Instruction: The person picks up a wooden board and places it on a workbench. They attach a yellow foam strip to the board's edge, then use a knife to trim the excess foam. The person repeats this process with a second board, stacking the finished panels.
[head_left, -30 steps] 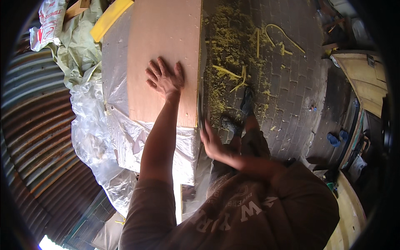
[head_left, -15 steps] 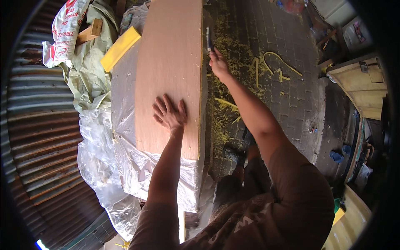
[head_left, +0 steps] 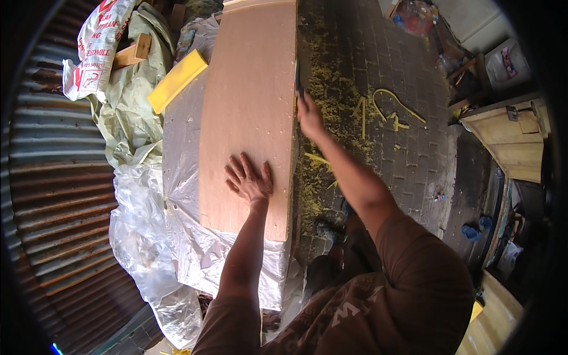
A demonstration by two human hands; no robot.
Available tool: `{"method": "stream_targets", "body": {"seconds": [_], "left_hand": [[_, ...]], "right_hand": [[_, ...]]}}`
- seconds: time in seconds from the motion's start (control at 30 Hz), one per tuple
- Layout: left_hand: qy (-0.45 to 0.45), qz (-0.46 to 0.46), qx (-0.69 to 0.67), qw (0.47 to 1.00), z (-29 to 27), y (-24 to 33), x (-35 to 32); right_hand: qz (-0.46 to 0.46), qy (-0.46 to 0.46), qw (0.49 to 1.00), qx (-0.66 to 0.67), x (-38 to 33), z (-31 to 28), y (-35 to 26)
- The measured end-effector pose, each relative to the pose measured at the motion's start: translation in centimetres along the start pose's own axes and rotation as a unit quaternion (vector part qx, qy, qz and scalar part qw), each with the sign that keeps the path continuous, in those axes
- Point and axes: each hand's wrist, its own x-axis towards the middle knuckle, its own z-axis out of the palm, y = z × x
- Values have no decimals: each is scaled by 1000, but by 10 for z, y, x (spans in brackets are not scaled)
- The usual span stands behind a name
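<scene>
A long tan board [head_left: 248,106] lies flat on a plastic-wrapped block [head_left: 183,177]. My left hand [head_left: 249,180] presses palm down on the board's near end, fingers spread. My right hand [head_left: 309,113] reaches along the board's right edge and grips a thin dark blade-like tool [head_left: 297,78] held against that edge. Yellow foam shavings [head_left: 322,160] litter the brick floor [head_left: 378,59] below the edge.
A yellow foam piece [head_left: 176,81] rests on the block's far left corner. Crumpled plastic sheeting [head_left: 142,236], a printed sack [head_left: 94,50] and corrugated metal [head_left: 53,195] lie to the left. A wooden cabinet [head_left: 509,133] stands at right. Yellow foam strips [head_left: 390,106] lie on the floor.
My right hand has gone from near my body up along the board's right edge with the tool. My left hand has slid toward the board's near end.
</scene>
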Motion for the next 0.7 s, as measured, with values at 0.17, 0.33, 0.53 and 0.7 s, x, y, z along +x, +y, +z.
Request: {"method": "stream_targets", "body": {"seconds": [0.17, 0.33, 0.53, 0.7], "left_hand": [[12, -23, 9, 1000, 1, -17, 0], [1, -25, 9, 1000, -2, -10, 2], [-2, -29, 18, 999, 3, -14, -1], [-2, -29, 23, 999, 0, -21, -11]], "right_hand": [[54, -227, 968, 94, -243, -14, 57], [75, -73, 985, 137, -85, -25, -1], [105, -135, 985, 31, -115, 18, 8], [190, -206, 959, 48, -147, -43, 31]]}}
